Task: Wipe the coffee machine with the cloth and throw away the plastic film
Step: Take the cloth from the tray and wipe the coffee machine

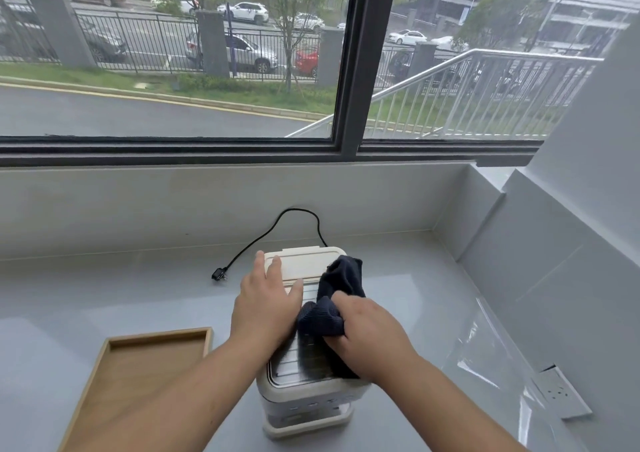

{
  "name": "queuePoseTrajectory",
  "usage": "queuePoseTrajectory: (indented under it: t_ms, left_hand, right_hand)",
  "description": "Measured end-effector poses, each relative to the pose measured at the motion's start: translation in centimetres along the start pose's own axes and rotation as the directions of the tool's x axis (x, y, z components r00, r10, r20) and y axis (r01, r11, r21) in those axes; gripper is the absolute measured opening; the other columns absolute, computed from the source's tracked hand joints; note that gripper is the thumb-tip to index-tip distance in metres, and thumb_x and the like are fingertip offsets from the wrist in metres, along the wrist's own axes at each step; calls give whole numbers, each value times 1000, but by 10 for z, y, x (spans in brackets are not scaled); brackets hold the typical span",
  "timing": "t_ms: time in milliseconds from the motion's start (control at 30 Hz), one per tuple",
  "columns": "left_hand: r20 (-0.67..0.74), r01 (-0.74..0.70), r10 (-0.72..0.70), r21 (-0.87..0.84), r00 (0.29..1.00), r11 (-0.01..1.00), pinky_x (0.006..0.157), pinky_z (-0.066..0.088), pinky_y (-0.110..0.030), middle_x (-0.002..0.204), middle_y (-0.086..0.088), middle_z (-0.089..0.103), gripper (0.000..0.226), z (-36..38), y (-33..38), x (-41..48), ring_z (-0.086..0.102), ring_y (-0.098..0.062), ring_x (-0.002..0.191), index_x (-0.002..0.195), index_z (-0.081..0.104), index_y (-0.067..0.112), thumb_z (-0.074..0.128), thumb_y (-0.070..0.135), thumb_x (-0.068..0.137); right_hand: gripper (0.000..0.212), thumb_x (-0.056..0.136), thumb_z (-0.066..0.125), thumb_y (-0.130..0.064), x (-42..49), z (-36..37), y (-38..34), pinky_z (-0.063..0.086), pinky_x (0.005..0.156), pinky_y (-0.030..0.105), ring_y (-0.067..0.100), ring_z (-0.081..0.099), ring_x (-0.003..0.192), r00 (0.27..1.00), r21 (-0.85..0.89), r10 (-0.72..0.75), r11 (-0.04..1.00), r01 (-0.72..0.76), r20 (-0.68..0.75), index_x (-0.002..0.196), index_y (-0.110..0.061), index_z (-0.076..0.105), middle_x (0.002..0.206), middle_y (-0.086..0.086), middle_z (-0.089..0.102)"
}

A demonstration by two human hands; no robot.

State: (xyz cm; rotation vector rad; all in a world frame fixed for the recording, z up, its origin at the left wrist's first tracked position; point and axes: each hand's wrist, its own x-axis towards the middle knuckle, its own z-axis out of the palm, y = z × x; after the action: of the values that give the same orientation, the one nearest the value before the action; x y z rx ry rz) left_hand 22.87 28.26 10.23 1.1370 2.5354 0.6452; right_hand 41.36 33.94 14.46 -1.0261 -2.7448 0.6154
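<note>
A cream coffee machine (304, 396) with a ribbed metal top stands on the grey counter (104, 295). My left hand (266, 302) lies flat on the machine's left top, fingers spread over the cream lid. My right hand (367, 333) grips a dark blue cloth (332, 299) pressed on the metal top. A sheet of clear plastic film (485, 358) lies on the counter to the right of the machine, apart from both hands.
An empty wooden tray (104, 385) sits at the front left. The machine's black cord and plug (219, 274) trail to the back left. A wall socket (561, 396) is at the right. A window and raised ledge bound the back.
</note>
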Motion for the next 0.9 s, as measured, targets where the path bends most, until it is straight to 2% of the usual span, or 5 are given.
queuePoseTrajectory:
  t_ms: [133, 300, 567, 733, 900]
  left_hand:
    - [-17, -122, 125, 104, 992, 987, 128, 17, -49, 176, -1, 14, 81, -5, -1, -7, 15, -29, 159, 162, 32, 31, 29, 71, 92]
    - [23, -286, 287, 198, 958, 938, 130, 9, -49, 172, 6, 29, 70, -6, 4, -5, 16, -21, 161, 157, 42, 36, 39, 68, 95]
    - [-26, -257, 264, 153, 964, 954, 130, 14, -47, 170, 10, 35, 70, -4, 4, -3, 20, -17, 160, 154, 49, 36, 52, 71, 93]
    - [-40, -250, 257, 141, 966, 958, 130, 17, -46, 168, 10, 38, 77, -3, 4, -3, 24, -18, 158, 152, 51, 36, 42, 77, 87]
    - [-52, -247, 257, 150, 965, 957, 129, 18, -47, 167, 9, 40, 71, -1, 2, -2, 26, -19, 157, 151, 52, 35, 51, 74, 92]
  right_hand:
    - [29, 84, 60, -36, 29, -8, 14, 43, 62, 38, 28, 61, 88, 996, 81, 45, 996, -38, -79, 108, -33, 43, 95, -4, 67]
    - [31, 86, 67, -39, 69, -8, 36, 45, 91, 41, 25, 44, 112, 988, -12, 26, 1000, -28, -149, 113, -28, 58, 114, 1, 50]
    - [32, 98, 50, -23, 106, -1, 46, 46, 76, 31, 20, 64, 96, 965, 572, 261, 791, -214, 0, 126, -33, 63, 108, -3, 72]
    - [20, 94, 47, -27, 97, 3, 58, 43, 68, 36, 25, 53, 73, 893, 725, 446, 598, -341, 52, 84, -17, 61, 76, 4, 60]
    - [28, 79, 47, -43, 55, 7, 70, 38, 58, 33, 17, 45, 59, 881, 648, 468, 651, -395, 67, 72, -16, 52, 60, -3, 49]
